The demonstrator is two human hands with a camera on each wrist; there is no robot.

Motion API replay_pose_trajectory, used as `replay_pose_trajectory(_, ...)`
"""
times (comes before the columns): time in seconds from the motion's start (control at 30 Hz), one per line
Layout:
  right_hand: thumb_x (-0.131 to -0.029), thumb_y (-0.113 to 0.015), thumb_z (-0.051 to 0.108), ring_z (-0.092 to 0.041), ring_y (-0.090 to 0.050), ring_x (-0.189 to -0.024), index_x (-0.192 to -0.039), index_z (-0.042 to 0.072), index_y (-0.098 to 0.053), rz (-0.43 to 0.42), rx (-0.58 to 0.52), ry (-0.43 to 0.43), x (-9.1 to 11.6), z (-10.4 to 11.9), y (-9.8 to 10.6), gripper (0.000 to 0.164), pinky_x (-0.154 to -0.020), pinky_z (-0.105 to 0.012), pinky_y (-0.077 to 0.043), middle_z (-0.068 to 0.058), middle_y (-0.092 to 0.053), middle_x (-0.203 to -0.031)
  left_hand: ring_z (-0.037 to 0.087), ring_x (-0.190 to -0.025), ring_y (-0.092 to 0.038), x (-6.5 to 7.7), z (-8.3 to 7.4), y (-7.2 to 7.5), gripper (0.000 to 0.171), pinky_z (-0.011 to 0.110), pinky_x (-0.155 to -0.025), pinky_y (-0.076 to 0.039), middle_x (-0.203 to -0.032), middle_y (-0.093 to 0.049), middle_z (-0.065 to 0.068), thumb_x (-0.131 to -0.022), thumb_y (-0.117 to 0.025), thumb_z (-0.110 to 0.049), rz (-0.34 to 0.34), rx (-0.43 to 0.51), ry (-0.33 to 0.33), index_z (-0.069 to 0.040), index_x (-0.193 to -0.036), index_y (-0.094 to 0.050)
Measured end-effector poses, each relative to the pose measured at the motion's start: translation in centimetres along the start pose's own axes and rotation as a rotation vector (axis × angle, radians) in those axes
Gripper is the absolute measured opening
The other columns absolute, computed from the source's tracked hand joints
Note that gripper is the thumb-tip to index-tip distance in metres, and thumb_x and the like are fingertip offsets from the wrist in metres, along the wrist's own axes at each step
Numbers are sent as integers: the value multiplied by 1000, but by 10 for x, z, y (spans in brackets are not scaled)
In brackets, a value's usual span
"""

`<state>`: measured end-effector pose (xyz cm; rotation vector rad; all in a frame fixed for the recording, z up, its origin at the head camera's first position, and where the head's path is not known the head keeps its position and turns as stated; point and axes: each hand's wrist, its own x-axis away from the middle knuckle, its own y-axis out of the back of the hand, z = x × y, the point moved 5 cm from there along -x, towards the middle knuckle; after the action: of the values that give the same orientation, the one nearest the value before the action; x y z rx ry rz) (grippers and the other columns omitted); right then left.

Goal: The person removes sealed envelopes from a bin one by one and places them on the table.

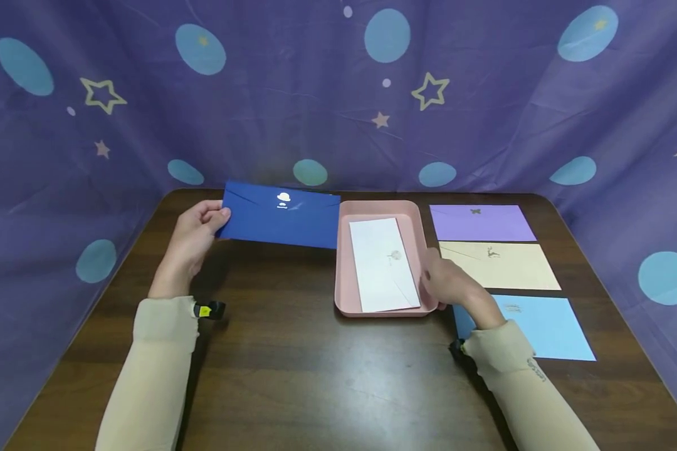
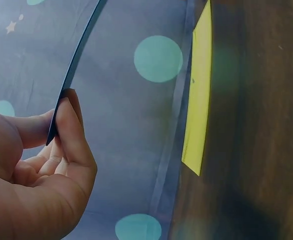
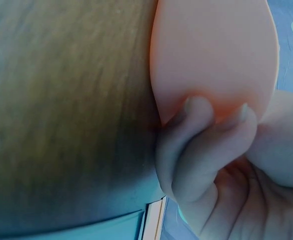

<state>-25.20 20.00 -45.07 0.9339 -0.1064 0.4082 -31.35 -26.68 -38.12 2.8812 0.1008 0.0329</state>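
Observation:
My left hand [image 1: 194, 235] pinches the left end of a dark blue envelope [image 1: 282, 216] between thumb and fingers. The envelope is raised off the table, with a white hat-and-moustache print on its front; the left wrist view shows it edge-on [image 2: 76, 60]. At the right side of a pink tray [image 1: 346, 282], my right hand [image 1: 448, 279] grips the tray's wall. In the right wrist view its fingers [image 3: 206, 145] curl against the outside of that wall [image 3: 211, 55]. A white envelope [image 1: 380, 266] with a small gold print lies in the tray, slightly askew.
Right of the tray lie a purple envelope [image 1: 485, 225], a cream envelope [image 1: 513, 269] and a light blue envelope [image 1: 558, 326], one below another. The left wrist view shows a yellow flat piece [image 2: 199, 100] near the table's back edge. A patterned curtain [image 1: 259, 125] hangs behind the wooden table [image 1: 293, 376].

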Motion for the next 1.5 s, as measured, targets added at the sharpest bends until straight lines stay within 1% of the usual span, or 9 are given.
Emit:
replay_pose_trajectory(0.1, -112, -36, 10, -21, -65, -49, -145, -15, -28, 4, -3, -13, 1, -1, 0, 42, -47, -35, -55, -16, -62, -80, 2, -84, -63, 0, 3, 4, 38, 17, -76, -55, -99, -66, -12, -109, -60, -26, 4, -32, 7, -2, -139, -56)
replay_pose_trajectory(0.23, -112, -36, 10, -22, -65, -50, -145, -15, -29, 10, -5, -16, 0, -1, 0, 42, -47, -36, -56, -16, -63, -80, 2, -80, -63, 0, 7, 13, 32, 17, -73, -56, -95, -66, -11, -108, -63, -24, -8, 15, 19, -4, -133, -59)
replay_pose_trajectory(0.3, -112, -37, 10, -22, -66, -50, -145, -14, -29, 9, -5, -20, 0, -1, 1, 42, -48, -36, -56, -17, -63, -81, 3, -80, -63, 0, 8, 16, 29, 18, -73, -57, -94, -66, -11, -107, -64, -22, -2, 43, 37, -5, -130, -59)
replay_pose_trajectory(0.37, -112, -36, 10, -22, -66, -50, -146, -14, -29, 7, -5, -24, 0, -1, 1, 42, -48, -36, -56, -17, -62, -81, 3, -80, -63, 0, 10, 17, 28, 19, -74, -58, -93, -65, -10, -107, -65, -22, 9, 40, 51, -5, -129, -59)
replay_pose_trajectory(0.63, -113, -36, 10, -23, -65, -51, -144, -13, -30, 15, -26, -24, -1, -1, 1, 40, -48, -36, -56, -17, -62, -83, 1, -82, -64, 0, 12, 16, 41, 23, -78, -61, -92, -64, -12, -110, -61, -24, 57, -96, 57, 4, -139, -54)
replay_pose_trajectory(0.9, -112, -35, 10, -22, -65, -49, -145, -14, -29, 15, -17, -15, -1, -1, 0, 41, -47, -36, -56, -17, -62, -81, 3, -86, -65, -2, 19, 14, 48, 27, -84, -62, -99, -63, -7, -111, -58, -27, 108, -167, 90, 5, -146, -50)
replay_pose_trajectory(1.07, -112, -36, 10, -22, -65, -50, -143, -14, -29, 9, -7, -10, 0, 0, 0, 40, -47, -35, -56, -16, -62, -80, 3, -86, -67, -3, 23, 13, 49, 26, -83, -62, -100, -64, -4, -111, -57, -25, 133, -177, 111, 5, -149, -48)
replay_pose_trajectory(1.27, -112, -35, 10, -22, -65, -49, -138, -11, -33, -2, -7, 2, 1, 1, 1, 34, -48, -36, -55, -15, -62, -79, 4, -84, -69, -3, 24, 11, 50, 25, -81, -62, -98, -65, -5, -111, -58, -25, 155, -168, 116, 6, -148, -47)
replay_pose_trajectory(1.5, -111, -36, 9, -22, -65, -49, -137, -12, -33, 3, -12, 5, 1, 0, 0, 33, -47, -36, -55, -16, -62, -80, 5, -84, -69, -2, 24, 11, 48, 29, -84, -63, -97, -67, -7, -109, -62, -26, 167, -184, 121, 6, -143, -49)
